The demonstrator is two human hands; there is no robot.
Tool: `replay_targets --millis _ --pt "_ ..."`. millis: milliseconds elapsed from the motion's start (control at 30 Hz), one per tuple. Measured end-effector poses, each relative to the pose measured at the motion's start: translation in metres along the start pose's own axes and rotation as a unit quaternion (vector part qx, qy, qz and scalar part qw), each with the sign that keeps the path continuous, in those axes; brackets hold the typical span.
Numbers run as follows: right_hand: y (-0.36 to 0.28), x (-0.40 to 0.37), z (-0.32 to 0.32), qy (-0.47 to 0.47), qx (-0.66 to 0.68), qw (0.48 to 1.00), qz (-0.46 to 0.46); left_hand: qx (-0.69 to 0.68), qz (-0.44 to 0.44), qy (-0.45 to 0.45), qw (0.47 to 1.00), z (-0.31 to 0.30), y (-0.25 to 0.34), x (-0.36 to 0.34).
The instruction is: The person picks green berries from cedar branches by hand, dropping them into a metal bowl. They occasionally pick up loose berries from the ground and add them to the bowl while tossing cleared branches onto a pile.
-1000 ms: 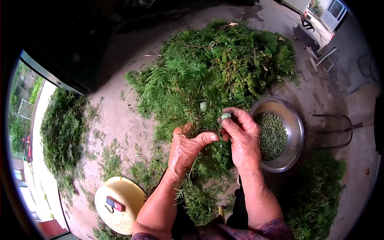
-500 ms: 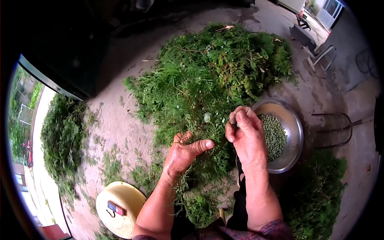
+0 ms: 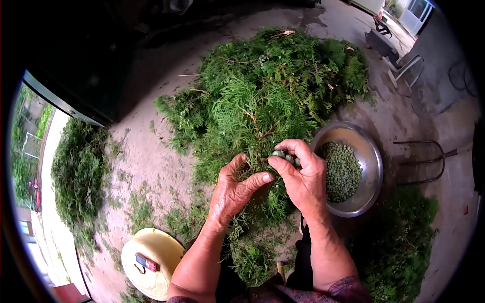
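My left hand (image 3: 233, 191) is wrapped around a leafy evergreen branch (image 3: 255, 118), its thumb stretched to the right across the stems. The branch spreads upward from that grip, over the big heap. Close to the thumb, my right hand (image 3: 304, 174) has its fingers curled around several small pale-green cones (image 3: 286, 156), which show between thumb and fingertips. Just right of this hand stands a wide metal bowl (image 3: 375, 169) on the ground, with many more round green cones (image 3: 343, 174) inside it.
A large heap of cut evergreen branches (image 3: 298, 65) lies ahead, with smaller piles at left (image 3: 78, 171) and lower right (image 3: 399, 242). A pitchfork (image 3: 437, 161) rests right of the bowl. At lower left, a mobile phone (image 3: 146, 262) sits on a yellowish upturned basin (image 3: 164, 245).
My right hand has moved left and turned inward toward the branch, and the cones in its fingers now show. The branch in my left hand has shifted slightly, its fronds standing higher.
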State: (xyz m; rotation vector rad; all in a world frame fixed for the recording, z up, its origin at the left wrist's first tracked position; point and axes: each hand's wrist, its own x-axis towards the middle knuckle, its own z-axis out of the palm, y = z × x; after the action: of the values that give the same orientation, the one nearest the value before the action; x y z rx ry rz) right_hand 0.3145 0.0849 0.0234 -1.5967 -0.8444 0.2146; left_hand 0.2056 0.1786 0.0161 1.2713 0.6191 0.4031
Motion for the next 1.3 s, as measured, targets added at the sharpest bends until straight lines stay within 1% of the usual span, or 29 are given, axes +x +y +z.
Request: replay_targets --millis 100,133,233,267,300,333,367,400,433,467,500,533,567,667,733,767,800,833,867,900,933,967,1000,1033,1100,1200,1300 --pt "-0.001 -0.001 0.002 0.014 -0.047 0.997 -0.058 -0.012 0.004 0.021 1.0 0.003 -0.001 -0.001" --pt "-0.002 -0.001 0.002 0.006 -0.06 0.997 -0.057 0.001 0.029 0.025 0.999 0.0 -0.011 0.004" --pt "-0.001 -0.002 0.003 -0.002 -0.088 0.994 -0.07 0.013 0.037 0.021 0.999 0.003 -0.009 0.002" --pt "0.0 -0.002 0.004 0.002 -0.068 0.995 -0.077 -0.018 0.0 0.038 0.999 0.005 -0.005 0.0" --pt "0.003 -0.003 0.004 -0.002 0.023 1.0 0.009 -0.049 -0.037 0.055 0.997 0.007 0.0 -0.003" --pt "0.005 -0.004 0.004 -0.006 0.114 0.989 0.095 -0.08 -0.073 0.073 0.992 0.008 0.003 -0.004" --pt "0.008 -0.004 0.003 -0.009 0.202 0.963 0.179 -0.071 -0.071 0.066 0.993 0.008 0.004 -0.004" --pt "0.012 -0.004 0.001 -0.008 0.317 0.921 0.225 -0.063 -0.069 0.06 0.994 0.007 0.005 -0.004" --pt "0.016 -0.004 -0.002 -0.004 0.4 0.887 0.232 -0.056 -0.067 0.054 0.995 0.006 0.005 -0.004" --pt "0.017 -0.003 -0.005 0.015 0.443 0.865 0.236 -0.003 -0.062 0.052 0.997 -0.001 0.002 -0.001" --pt "0.018 -0.001 -0.008 0.034 0.485 0.84 0.24 -0.095 -0.078 0.07 0.99 -0.001 0.0 0.001" --pt "0.019 0.002 -0.012 0.038 0.513 0.826 0.23 -0.137 -0.081 0.065 0.985 -0.002 -0.002 0.001" --pt "0.019 0.006 -0.015 0.022 0.523 0.825 0.215 -0.179 -0.084 0.06 0.978 -0.001 -0.001 0.0" --pt "0.007 0.01 -0.02 0.01 0.546 0.802 0.244 -0.195 -0.08 0.05 0.976 -0.004 -0.002 0.0" --pt "0.007 0.01 -0.021 -0.002 0.565 0.784 0.257 -0.22 -0.061 0.054 0.972 -0.008 -0.006 0.001" --pt "0.012 0.009 -0.022 -0.036 0.578 0.777 0.247 -0.233 -0.052 0.056 0.97 -0.011 -0.008 0.002" --pt "0.023 0.007 -0.023 -0.071 0.591 0.768 0.236 -0.211 -0.037 0.05 0.976 -0.015 -0.009 0.004" --pt "0.029 0.006 -0.023 -0.107 0.602 0.759 0.225 -0.23 -0.034 0.056 0.971 -0.015 -0.008 0.004" --pt "0.018 0.005 -0.022 -0.09 0.508 0.819 0.25 -0.248 -0.031 0.062 0.966 -0.015 -0.006 0.004" --pt "0.009 0.004 -0.024 -0.115 0.372 0.877 0.283 -0.267 -0.028 0.069 0.961 -0.014 -0.004 0.005" --pt "0.004 0.003 -0.022 -0.149 0.277 0.915 0.255 -0.289 -0.045 0.083 0.953 -0.011 -0.003 0.006" --pt "0.0 0.002 -0.018 -0.18 0.177 0.941 0.224 -0.286 -0.052 0.079 0.953 -0.01 -0.002 0.006" --pt "0.003 -0.001 -0.012 -0.167 0.172 0.946 0.217 -0.284 -0.059 0.075 0.954 -0.01 -0.001 0.006" --pt "0.003 -0.005 -0.009 -0.131 0.199 0.94 0.245 -0.281 -0.068 0.071 0.955 -0.009 0.001 0.005" --pt "-0.002 -0.003 -0.008 -0.126 0.249 0.926 0.253 -0.28 -0.071 0.05 0.956 -0.006 0.002 0.003" --pt "0.001 -0.005 -0.006 -0.132 0.2 0.946 0.22 -0.272 -0.051 0.031 0.96 -0.004 -0.006 0.003" --pt "0.007 -0.01 -0.005 -0.112 0.053 0.975 0.182 -0.244 -0.044 0.051 0.967 -0.001 -0.007 0.002"
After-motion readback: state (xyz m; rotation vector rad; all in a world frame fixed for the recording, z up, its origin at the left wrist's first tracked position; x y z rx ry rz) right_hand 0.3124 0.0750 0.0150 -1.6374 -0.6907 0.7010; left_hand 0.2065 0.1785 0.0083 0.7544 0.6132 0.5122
